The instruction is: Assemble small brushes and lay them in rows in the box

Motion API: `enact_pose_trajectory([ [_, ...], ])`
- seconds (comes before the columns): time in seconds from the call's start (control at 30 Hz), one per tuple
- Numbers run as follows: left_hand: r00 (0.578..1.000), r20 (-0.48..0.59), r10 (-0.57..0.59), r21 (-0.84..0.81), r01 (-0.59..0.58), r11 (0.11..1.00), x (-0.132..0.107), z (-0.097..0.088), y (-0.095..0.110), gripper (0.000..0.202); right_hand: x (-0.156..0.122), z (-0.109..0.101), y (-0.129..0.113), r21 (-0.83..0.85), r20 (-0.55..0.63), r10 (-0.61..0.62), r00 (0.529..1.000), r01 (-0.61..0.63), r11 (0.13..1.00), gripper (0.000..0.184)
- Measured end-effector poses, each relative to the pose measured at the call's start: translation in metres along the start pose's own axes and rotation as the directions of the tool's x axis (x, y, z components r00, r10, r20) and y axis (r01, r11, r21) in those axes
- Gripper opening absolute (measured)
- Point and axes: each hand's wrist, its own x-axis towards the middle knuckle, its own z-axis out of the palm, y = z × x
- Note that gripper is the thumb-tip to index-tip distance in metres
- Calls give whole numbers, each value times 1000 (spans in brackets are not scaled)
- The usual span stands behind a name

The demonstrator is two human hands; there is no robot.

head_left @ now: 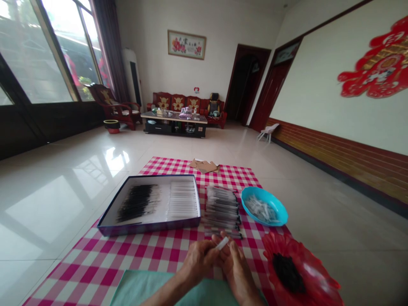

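My left hand (199,259) and my right hand (236,265) meet at the front of the checked cloth (172,250), and the fingers of both pinch a small white plastic tube (222,243). Just beyond my fingers lies a stack of slim black-tipped pens (222,210). To the left stands an open shallow box (148,230) holding rows of black and pale slim sticks. A blue bowl (255,196) holds small white pieces. Right of my right hand, a red plastic tray (274,250) bears a black heap (287,273).
A pale green cloth (153,289) lies under my forearms. Flattened cardboard pieces (204,166) sit at the far cloth edge. Polished floor tiles (57,204) surround the cloth. Further off stand a low table (174,123) and a red sofa (178,102).
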Motion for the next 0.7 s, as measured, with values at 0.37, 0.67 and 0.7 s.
enact_pose_trajectory([
  [0.37,995,86,-47,-147,59,987,-8,4,13,36,-7,6,-7,-119,-143,-110,984,94,989,29],
  [0.67,952,260,-160,-465,268,844,-8,3,10,43,-10,6,-1,62,-2,3,1000,-3,998,32],
  [0.7,980,162,-116,-358,168,918,-6,4,9,43,-8,7,0,52,-7,6,1000,-6,999,35],
])
